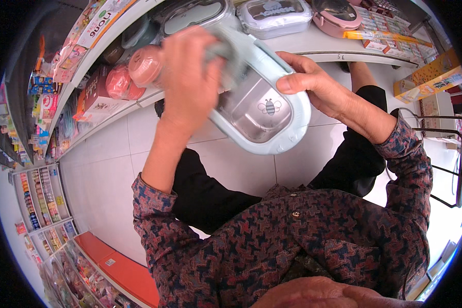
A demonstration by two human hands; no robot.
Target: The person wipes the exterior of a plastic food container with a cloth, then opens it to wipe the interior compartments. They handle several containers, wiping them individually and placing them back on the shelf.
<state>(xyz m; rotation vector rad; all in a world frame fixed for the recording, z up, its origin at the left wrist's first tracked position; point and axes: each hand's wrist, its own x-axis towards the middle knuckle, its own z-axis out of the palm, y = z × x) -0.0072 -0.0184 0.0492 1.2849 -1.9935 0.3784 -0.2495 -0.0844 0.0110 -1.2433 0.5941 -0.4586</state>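
A light blue lunch box (298,133) is held tilted above the floor, between my knees and the shelf. Its see-through lid bears a bee picture (269,107), and a metal inside shows beneath. My right hand (306,79) grips the box's right long side, thumb on top of the rim. Over the far left part of the lid is my left hand (190,73), blurred by motion. Its fingers are on a grey cloth-like thing (229,54), too blurred to name surely, which hides that end of the box.
Before me a white shelf (312,48) carries a lilac lunch box (275,19), a pink lunch box (337,19) and pink round containers (146,65). Packed goods fill the left racks. An orange-red panel (117,265) lies low at left; a yellow carton (427,82) stands at right.
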